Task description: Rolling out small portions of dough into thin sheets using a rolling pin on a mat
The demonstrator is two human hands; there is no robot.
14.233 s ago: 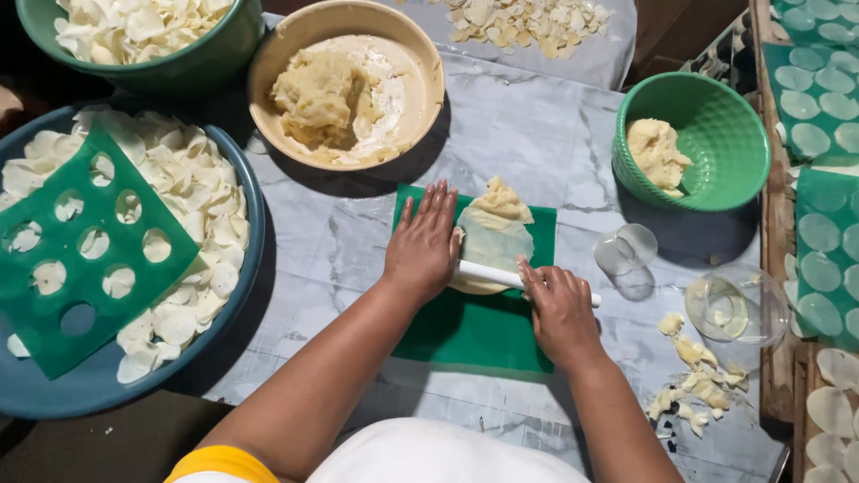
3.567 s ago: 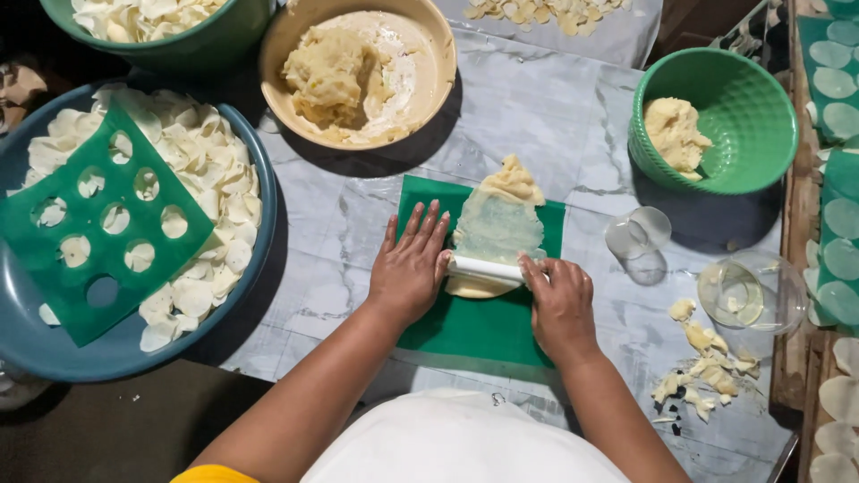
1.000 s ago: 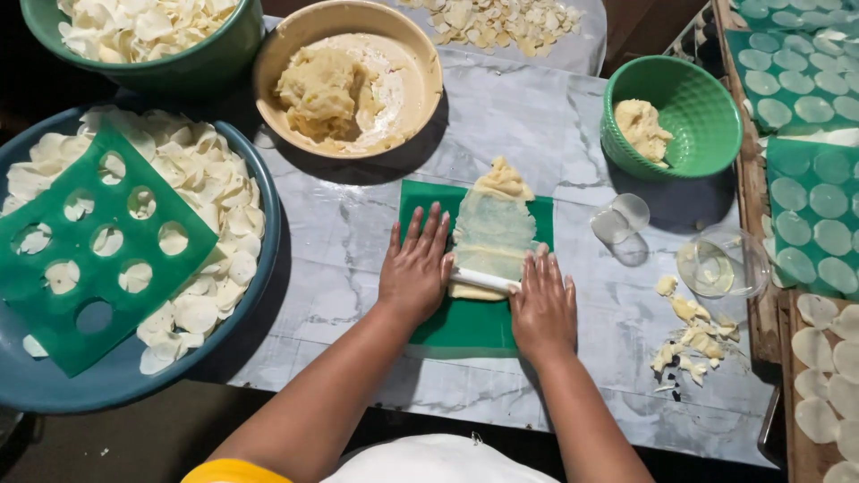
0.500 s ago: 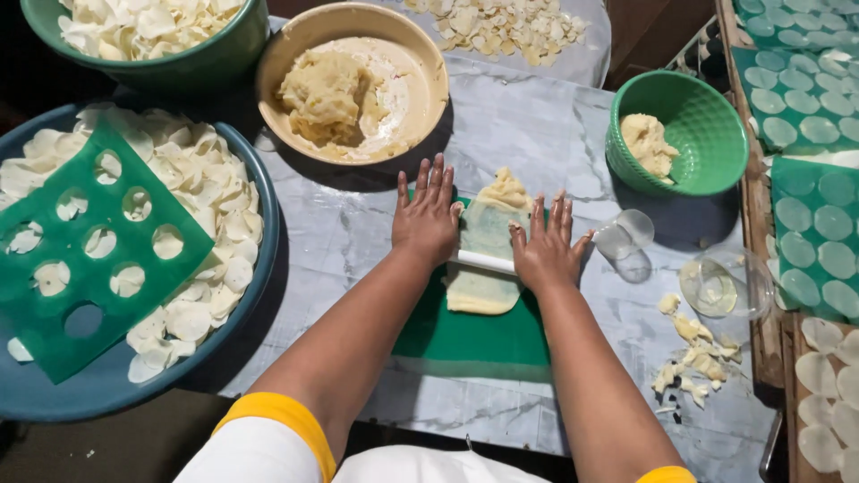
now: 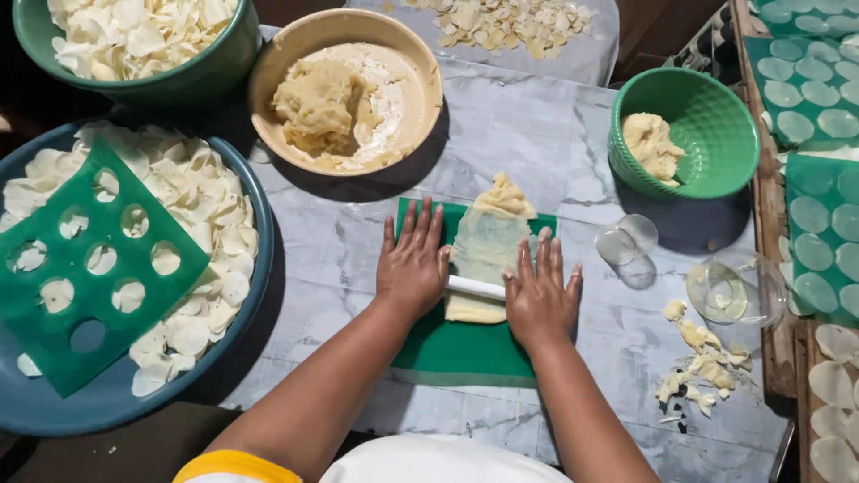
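Two hands are pressing flat on one thin white rolling pin (image 5: 475, 287) — left hand (image 5: 413, 265) on its left end, right hand (image 5: 537, 297) on its right end; fingers are spread and palms are down, so neither hand is closing around anything; the pin is sitting crosswise under the palms, only its middle showing between them.

I'm reading this as the rolling-out step; the dough sheet (image 5: 488, 246) is lying on the green mat (image 5: 465, 349), already thin and long, with a thicker unrolled lump at the far end and a short flap near the person's side of the pin; the mat is lying on the marbled table cover (image 5: 537, 125).

Around it I'm seeing the tan bowl (image 5: 412, 63) with a dough mass and flour beyond the mat; the green colander bowl (image 5: 716, 107) with a smaller dough piece off to the right; a clear round cutter (image 5: 626, 240) just beside the mat's right edge; a clear cup (image 5: 734, 288) further right; dough scraps (image 5: 698, 358) near it; the blue tray (image 5: 54, 411) on the left is holding cut discs under a green punched sheet (image 5: 80, 268).

My judgement — the next move is calling for even downward pressure from both palms and a push away toward that thick far end, keeping the pin square to the sheet; uneven pressure is likely tearing or skewing dough this thin.
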